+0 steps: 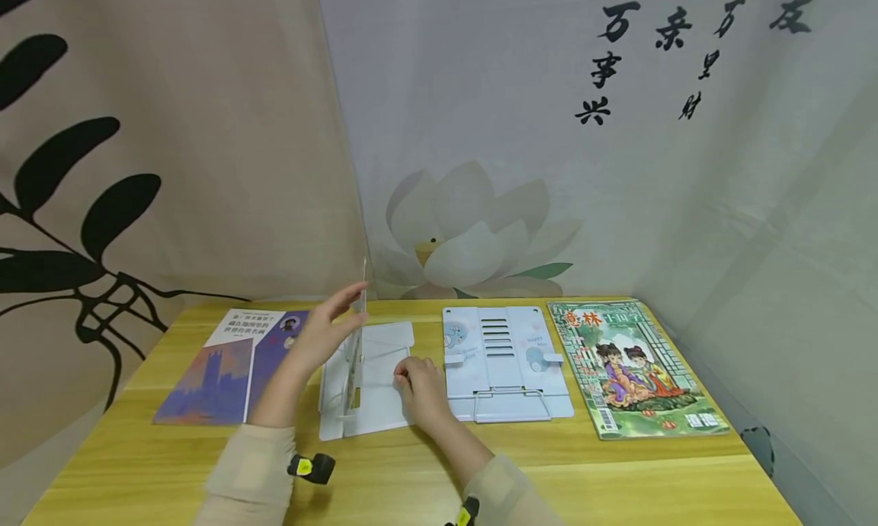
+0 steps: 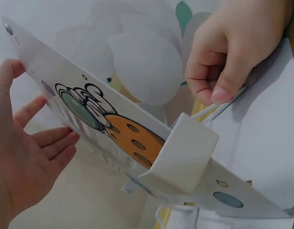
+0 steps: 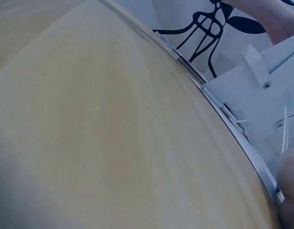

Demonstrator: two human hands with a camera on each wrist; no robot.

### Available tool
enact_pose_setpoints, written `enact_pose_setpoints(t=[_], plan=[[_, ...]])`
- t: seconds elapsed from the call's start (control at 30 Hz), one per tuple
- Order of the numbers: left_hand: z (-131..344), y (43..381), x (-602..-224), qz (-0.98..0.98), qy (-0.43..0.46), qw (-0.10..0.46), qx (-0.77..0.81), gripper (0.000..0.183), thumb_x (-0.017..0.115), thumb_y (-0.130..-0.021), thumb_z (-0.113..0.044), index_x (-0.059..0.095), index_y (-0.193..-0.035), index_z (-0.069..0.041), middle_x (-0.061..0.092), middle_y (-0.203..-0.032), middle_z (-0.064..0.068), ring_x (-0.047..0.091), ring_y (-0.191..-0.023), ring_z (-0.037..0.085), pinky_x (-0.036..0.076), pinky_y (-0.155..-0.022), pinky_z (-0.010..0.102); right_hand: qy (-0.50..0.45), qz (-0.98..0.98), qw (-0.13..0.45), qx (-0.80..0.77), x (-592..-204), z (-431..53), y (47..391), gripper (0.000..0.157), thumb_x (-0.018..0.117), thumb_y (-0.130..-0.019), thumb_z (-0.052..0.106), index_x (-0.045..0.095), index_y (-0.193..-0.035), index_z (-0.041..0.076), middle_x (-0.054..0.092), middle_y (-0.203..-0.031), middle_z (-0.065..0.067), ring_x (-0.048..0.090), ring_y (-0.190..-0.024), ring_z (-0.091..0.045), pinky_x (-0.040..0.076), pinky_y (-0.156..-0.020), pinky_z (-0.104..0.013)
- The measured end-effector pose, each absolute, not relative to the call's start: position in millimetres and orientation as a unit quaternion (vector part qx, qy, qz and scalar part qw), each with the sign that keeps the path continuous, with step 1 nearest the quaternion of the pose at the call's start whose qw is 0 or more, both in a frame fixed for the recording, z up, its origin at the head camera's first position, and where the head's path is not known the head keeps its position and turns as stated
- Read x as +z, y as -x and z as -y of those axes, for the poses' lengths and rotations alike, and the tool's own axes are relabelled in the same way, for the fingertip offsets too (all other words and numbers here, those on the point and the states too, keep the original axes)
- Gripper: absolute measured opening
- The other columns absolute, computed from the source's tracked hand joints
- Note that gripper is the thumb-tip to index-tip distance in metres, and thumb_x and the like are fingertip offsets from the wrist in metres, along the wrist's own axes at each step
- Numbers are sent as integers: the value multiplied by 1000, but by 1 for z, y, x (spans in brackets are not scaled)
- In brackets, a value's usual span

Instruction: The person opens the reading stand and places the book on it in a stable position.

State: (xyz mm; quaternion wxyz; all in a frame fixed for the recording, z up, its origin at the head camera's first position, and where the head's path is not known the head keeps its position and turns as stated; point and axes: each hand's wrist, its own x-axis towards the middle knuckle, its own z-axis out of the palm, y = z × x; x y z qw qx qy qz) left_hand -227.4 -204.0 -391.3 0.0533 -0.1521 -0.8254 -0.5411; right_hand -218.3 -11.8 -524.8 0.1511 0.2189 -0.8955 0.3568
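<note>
**Raising the stand's panel, both hands on it**

Yellow wood runs under everything: the table sits in a corner hung with printed cloth, black leaves on one side, a pale lotus on the other.

My left hand is spread open, fingers nearly straight, resting flat against the outer face of the white book stand's front panel. That panel stands almost upright, edge-on to my head camera; its base lies flat on the table just in front of me. From the left wrist I see the panel's printed side, a cartoon figure in orange and green, with a white page clip jutting from it.

My right hand is curled, thumb and fingers pinching a thin white piece at the stand's base, just behind the raised panel. The right wrist view shows mostly blurred tabletop and the stand's edge.

A second book stand lies folded flat just to the right, a colourful magazine beside that. A purple book lies to the left of my left arm.
</note>
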Motion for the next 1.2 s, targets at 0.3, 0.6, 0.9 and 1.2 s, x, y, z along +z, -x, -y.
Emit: enact_pose_setpoints(t=[0.3, 0.6, 0.9, 1.2], plan=[[182, 232, -396, 857, 141, 50, -494, 53, 62, -93, -32, 46, -143, -25, 40, -147, 9, 34, -133, 36, 32, -99, 64, -230, 887, 163, 366, -525, 9, 219, 4, 64, -91, 15, 60, -90, 14, 58, -84, 7, 47, -77, -11, 35, -73, -29], [167, 232, -395, 864, 150, 45, -479, 55, 64, -92, -32, 45, -143, -27, 34, -151, 8, 29, -136, 35, 28, -101, 64, -221, 881, 149, 390, -524, 8, 218, 7, 62, -93, 19, 62, -90, 12, 57, -80, 10, 46, -75, -9, 35, -74, -29], [178, 248, -386, 863, 211, 53, -456, 46, 56, -98, -32, 50, -139, -13, 43, -143, 14, 36, -132, 36, 28, -105, 58, -206, 837, 176, 476, -514, 2, 206, 15, 66, -91, 17, 67, -103, 9, 64, -91, 3, 52, -80, -12, 44, -74, -29], [183, 283, -377, 847, 203, 57, -488, 50, 47, -102, -24, 38, -145, 0, 33, -148, 22, 26, -137, 39, 21, -109, 57, -237, 740, 276, 566, -493, -3, 180, 36, 69, -87, 7, 60, -121, 8, 66, -109, -4, 54, -84, -28, 42, -76, -39]])
